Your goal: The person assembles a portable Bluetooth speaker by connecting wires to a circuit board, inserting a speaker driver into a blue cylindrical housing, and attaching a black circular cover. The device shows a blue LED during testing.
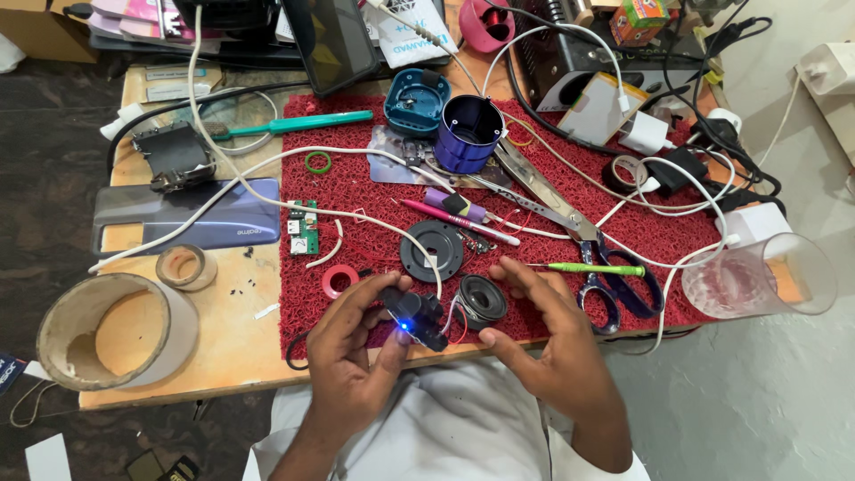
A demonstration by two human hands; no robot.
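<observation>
My left hand (352, 352) grips a small black circuit board (415, 317) with a lit blue light, held over the front edge of the red mat (356, 187). Thin red and white wires run from the board to a small round black speaker (480, 300) lying just to its right. My right hand (552, 334) hovers beside the speaker with fingers spread and nothing in it. A white cable (267, 191) leads across the mat down to the board.
Further back on the mat are a blue cylindrical shell (467, 134), a black round plate (431, 250), scissors (579, 240), a green screwdriver (595, 268) and a green circuit board (305, 229). A clear glass (757, 276) stands right, tape rolls (107, 330) and a phone (178, 223) left.
</observation>
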